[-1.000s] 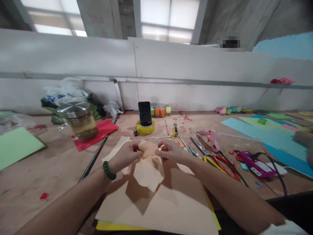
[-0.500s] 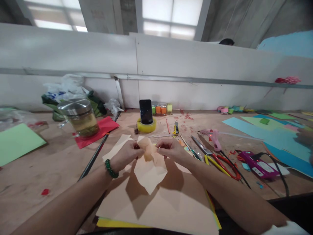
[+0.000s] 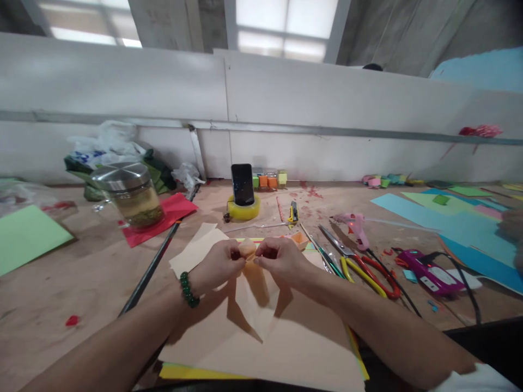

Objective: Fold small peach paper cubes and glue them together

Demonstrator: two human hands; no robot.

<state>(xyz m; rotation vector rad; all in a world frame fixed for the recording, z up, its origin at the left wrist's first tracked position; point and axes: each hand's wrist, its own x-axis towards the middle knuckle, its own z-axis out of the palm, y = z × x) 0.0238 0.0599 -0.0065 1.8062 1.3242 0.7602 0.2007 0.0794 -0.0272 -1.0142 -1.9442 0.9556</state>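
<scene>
Nearest, a stack of peach paper (image 3: 310, 348) lies beneath a creased sheet (image 3: 269, 305), whose narrowed far end is pinched between thumb and fingers of both the left hand (image 3: 214, 267) and the right hand (image 3: 288, 264). The step in hand appears to be shaping that end; the next move likely calls for steady, matched fingertip pressure. Beyond the hands stands a phone (image 3: 243, 185).

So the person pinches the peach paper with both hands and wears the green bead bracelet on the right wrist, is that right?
Not quite: the head view shows the green bead bracelet on the left wrist. The left hand and right hand do pinch the peach paper.
</scene>
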